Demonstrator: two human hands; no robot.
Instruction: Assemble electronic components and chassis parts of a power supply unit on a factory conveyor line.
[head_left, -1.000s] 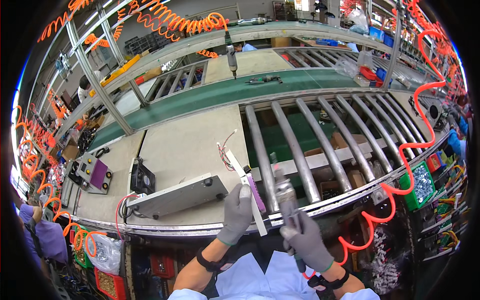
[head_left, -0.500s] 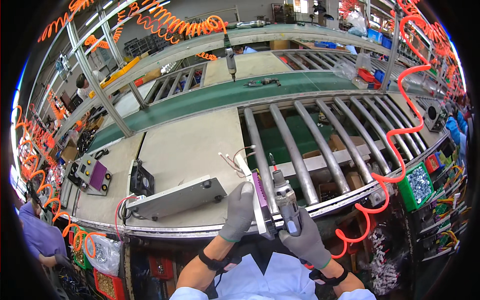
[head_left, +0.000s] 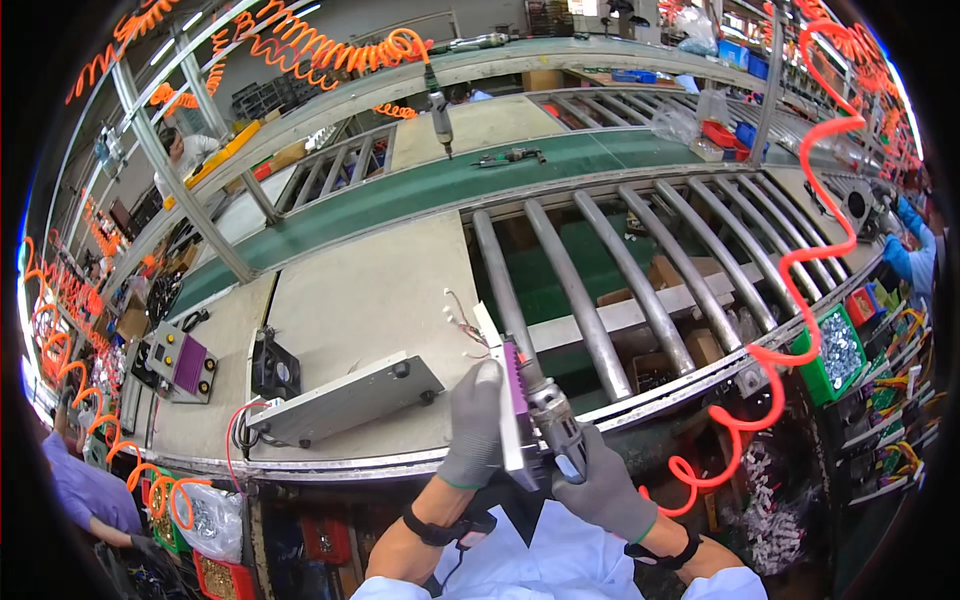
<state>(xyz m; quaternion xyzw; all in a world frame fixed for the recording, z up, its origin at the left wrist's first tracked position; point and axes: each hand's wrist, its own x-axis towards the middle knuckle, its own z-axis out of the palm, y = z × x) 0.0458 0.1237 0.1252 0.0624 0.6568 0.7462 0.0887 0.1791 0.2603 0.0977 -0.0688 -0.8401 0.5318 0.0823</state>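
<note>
My left hand [head_left: 474, 428], in a grey glove, grips a narrow white panel [head_left: 509, 430] with a purple face on its right side. The panel stands on edge at the bench front, and thin wires with white connectors [head_left: 458, 322] stick out at its far end. In my right hand [head_left: 612, 490], gloved too, is a grey air screwdriver [head_left: 557, 428]. Its front end points away from me and leans left, close beside the purple face; whether the bit touches is hard to see. Left of my left hand lies a grey metal cover [head_left: 345, 402] with black feet.
Behind the cover stands a black fan [head_left: 275, 366]; farther left is a purple-fronted device [head_left: 178, 362]. Metal rollers [head_left: 604, 300] run to the right. An orange coiled hose [head_left: 735, 425] hangs at right, near a green bin [head_left: 832, 355] of small parts. Co-workers are at both sides.
The screwdriver has swung left, its front end now closer to the panel's purple face. My left hand still holds the panel. The whole view has shifted slightly.
</note>
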